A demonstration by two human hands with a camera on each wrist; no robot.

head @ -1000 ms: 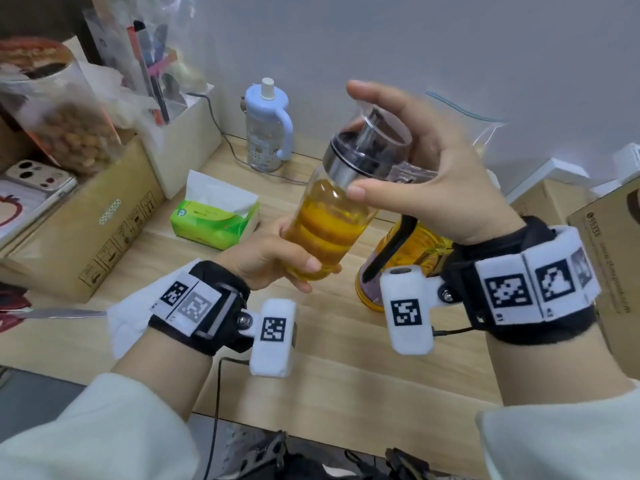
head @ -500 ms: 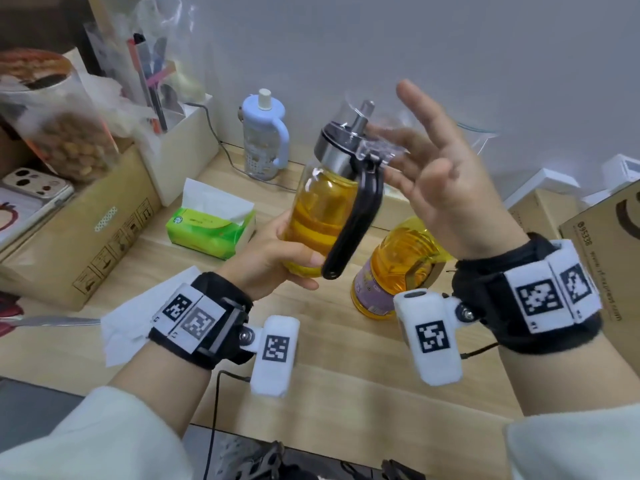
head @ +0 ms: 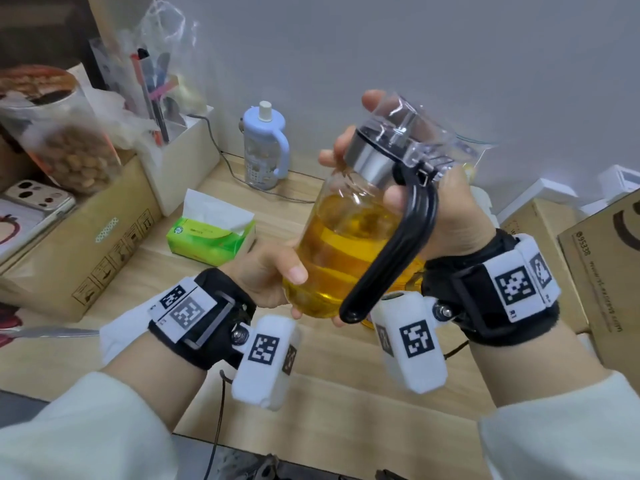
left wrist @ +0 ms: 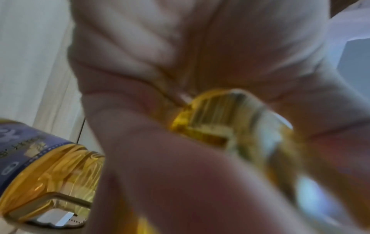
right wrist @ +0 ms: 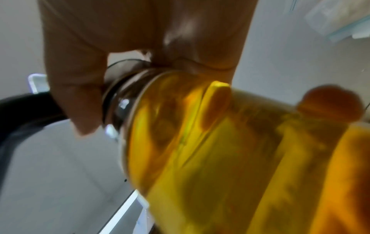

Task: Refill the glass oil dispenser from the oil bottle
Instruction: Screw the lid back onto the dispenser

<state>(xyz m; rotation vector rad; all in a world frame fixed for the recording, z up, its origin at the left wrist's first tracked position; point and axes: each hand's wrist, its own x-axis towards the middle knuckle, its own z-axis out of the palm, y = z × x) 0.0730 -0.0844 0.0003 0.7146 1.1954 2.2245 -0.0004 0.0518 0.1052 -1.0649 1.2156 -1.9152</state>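
The glass oil dispenser [head: 341, 251], over half full of yellow oil, is held tilted in the air above the table. My left hand [head: 277, 271] grips its base, thumb across the glass [left wrist: 236, 126]. My right hand [head: 408, 174] wraps round its steel and clear plastic top [head: 391, 147], thumb on the neck beside the black handle [head: 391, 258]. In the right wrist view the fingers [right wrist: 80, 98] close over the metal collar above the oil-filled glass [right wrist: 200, 142]. The oil bottle [left wrist: 46, 171], with a blue label, stands on the table behind, mostly hidden in the head view.
A green tissue pack [head: 211, 237] and a blue lidded cup [head: 265, 147] sit at the back of the wooden table [head: 346, 393]. Cardboard boxes [head: 79, 244] flank both sides, one at the right [head: 602, 271]. A white pen holder [head: 176, 161] stands back left.
My right hand, lifted off with spread fingers half a second ago, has closed round the dispenser's top again. The dispenser has turned, so its black handle now faces me.
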